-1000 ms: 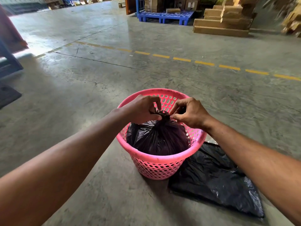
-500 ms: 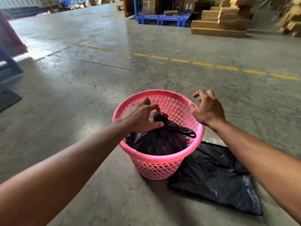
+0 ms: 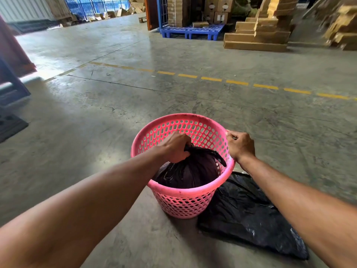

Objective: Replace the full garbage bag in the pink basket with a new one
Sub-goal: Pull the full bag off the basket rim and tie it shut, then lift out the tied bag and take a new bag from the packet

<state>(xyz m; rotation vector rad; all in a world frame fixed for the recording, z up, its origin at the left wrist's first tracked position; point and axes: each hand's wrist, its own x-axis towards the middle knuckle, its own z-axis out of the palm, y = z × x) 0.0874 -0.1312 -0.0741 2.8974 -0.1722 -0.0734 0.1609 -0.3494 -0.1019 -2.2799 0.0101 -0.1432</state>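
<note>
A pink perforated basket (image 3: 181, 205) stands on the concrete floor in front of me. Inside it sits a full black garbage bag (image 3: 191, 171), tied at the top. My left hand (image 3: 174, 147) is closed around the bag's knotted neck. My right hand (image 3: 240, 145) grips the basket's right rim. A flat, unused black bag (image 3: 249, 219) lies on the floor just right of the basket, partly under my right forearm.
A dashed yellow line (image 3: 211, 79) crosses the floor beyond the basket. Farther back stand a blue pallet (image 3: 191, 30) with boxes and stacked cardboard (image 3: 258, 33). A dark mat (image 3: 9, 125) and a blue frame (image 3: 11, 82) sit at the left.
My right hand left the bag's knot, swung out to the right and closed on the basket rim. My left hand tightened its hold on the bag's neck.
</note>
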